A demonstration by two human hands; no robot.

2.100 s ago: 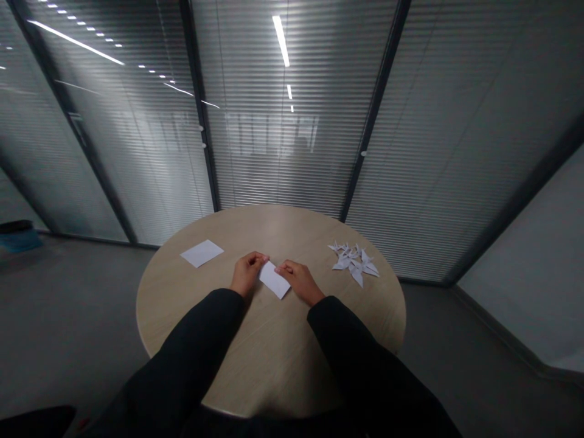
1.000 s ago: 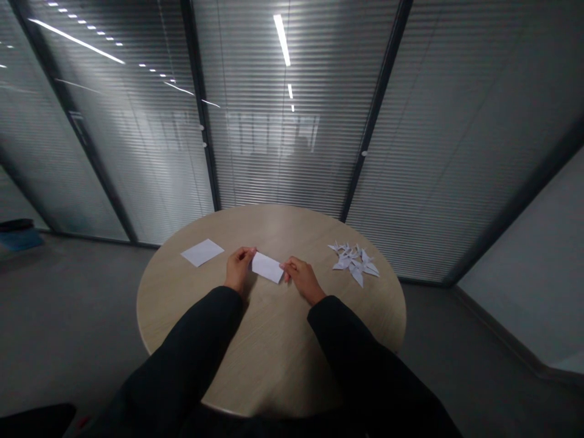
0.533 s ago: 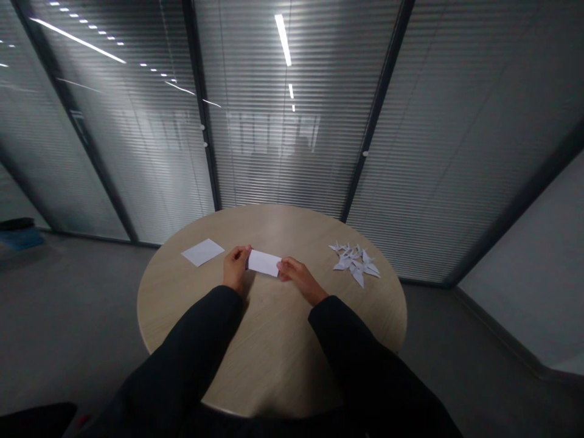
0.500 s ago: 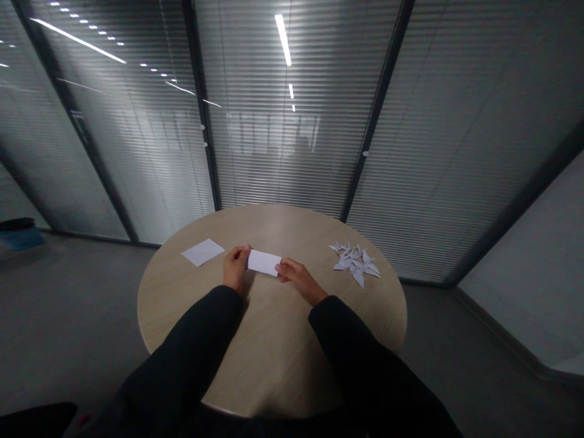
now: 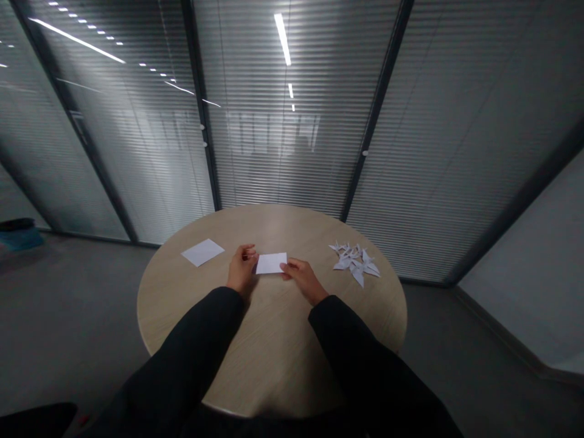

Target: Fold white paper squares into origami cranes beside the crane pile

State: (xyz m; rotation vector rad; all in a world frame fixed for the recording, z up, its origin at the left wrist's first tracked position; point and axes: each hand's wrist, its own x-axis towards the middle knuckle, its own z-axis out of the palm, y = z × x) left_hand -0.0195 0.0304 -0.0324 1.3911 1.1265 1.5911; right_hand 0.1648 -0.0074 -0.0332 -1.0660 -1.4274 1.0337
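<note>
A small white rectangle of paper [image 5: 271,263] is held level just over the middle of the round table. My right hand [image 5: 301,277] pinches its right end, thumb on top and fingers underneath. At the left end, my left hand [image 5: 243,267] is right beside the paper's edge, its fingers bent and slightly apart; whether the fingertips touch the edge is hard to tell. On the left of the table lies a flat white sheet [image 5: 203,252]. To the right rests a cluster of several folded white paper pieces [image 5: 353,260] with pointed tips.
Both forearms, in dark sleeves, reach over the near part of the round wooden table [image 5: 269,340]. Behind it stands a glass partition with blinds [image 5: 283,164] and dark frames. A blue bin [image 5: 20,237] with a black top is on the floor at far left.
The held paper has shifted slightly right and turned from slanted to nearly level. My left hand has moved right, and its fingers have loosened from the left end. My right hand keeps its pinch.
</note>
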